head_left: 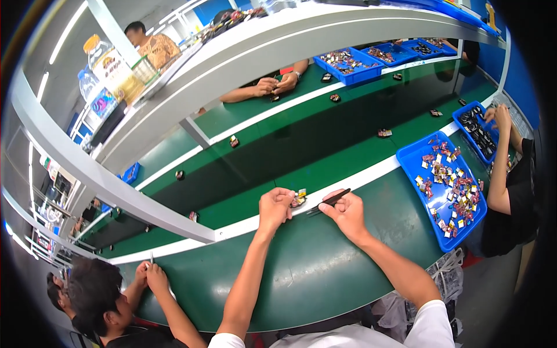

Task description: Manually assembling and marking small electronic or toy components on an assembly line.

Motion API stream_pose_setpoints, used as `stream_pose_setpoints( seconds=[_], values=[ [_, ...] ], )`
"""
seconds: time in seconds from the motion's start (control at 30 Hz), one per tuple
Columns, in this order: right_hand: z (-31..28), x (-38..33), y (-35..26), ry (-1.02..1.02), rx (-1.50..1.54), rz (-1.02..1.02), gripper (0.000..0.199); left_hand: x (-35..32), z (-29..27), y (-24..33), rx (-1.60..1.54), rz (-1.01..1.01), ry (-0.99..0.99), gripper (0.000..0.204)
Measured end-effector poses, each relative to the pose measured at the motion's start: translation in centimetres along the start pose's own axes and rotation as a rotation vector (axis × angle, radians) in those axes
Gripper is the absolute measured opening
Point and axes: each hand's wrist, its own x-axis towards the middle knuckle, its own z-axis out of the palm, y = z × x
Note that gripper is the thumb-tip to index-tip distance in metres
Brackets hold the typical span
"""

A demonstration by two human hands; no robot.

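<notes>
"Stock at far left?"

"Co-worker [96,296] with dark hair; both hands raised over the table's end, gripping a thin tool [152,258], upright. Higher up, on a white shelf [243,64]: one large bottle [113,66] with orange cap, among other containers."

"Next along?"

"Green belt [325,159], running slantwise behind a white rail [249,225]; dark little pieces spaced out along its length."

"Centre, left side?"

"Left hand [275,207]: thumb and forefinger drawn together, pinching a small part [299,198], dark red with yellow. Location of same: at the fingertips, by the white rail, to the left of the right hand."

"And its neighbour?"

"Right hand [346,213]: fingers closed round black tweezers [333,200]; points directed left, near the small part. Below both hands, a green table [290,278]."

"Far right?"

"Blue tray [415,155] at the table's edge, holding many loose pieces in red, white and yellow. Just beyond, a second tray [469,137], also blue, with black pieces; beside it, another person's hand [500,118], raised."
</notes>
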Motion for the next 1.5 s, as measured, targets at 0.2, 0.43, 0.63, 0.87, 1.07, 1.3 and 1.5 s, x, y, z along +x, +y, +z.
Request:
stream_pose_setpoints(
  seconds=[0.2, 0.43, 0.63, 0.87, 1.07, 1.3, 1.5],
  values=[
    [0.0, -0.2, -1.2, -0.063, -0.023, -0.095, 0.013, -4.1, 2.4, -2.0, -0.206, 0.043, 0.096, 0.015],
    [0.3, -0.8, -1.4, -0.043, -0.357, -0.258, 0.013, -4.5, 2.5, -2.3, -0.237, 0.110, 0.152, 0.015],
    [0.3, -1.1, -0.3, -0.014, -0.466, -0.295, 0.013, -4.4, 3.0, -2.8, -0.219, 0.218, 0.168, 0.013],
    [0.9, -1.3, -0.1, 0.020, -0.463, -0.284, 0.014, -4.5, 3.3, -3.3, -0.116, 0.322, 0.185, 0.013],
    [0.6, -1.3, 0.0, 0.023, -0.514, -0.264, 0.015, -4.5, 3.5, -3.3, -0.105, 0.329, 0.185, 0.013],
    [0.6, -1.1, -0.1, 0.012, -0.385, -0.139, 0.014, -4.4, 3.6, -3.4, -0.082, 0.353, 0.182, 0.013],
    [0.4, -1.0, -0.5, 0.000, -0.170, 0.049, 0.015, -4.5, 3.7, -3.3, -0.070, 0.399, 0.180, 0.013]
  ],
)
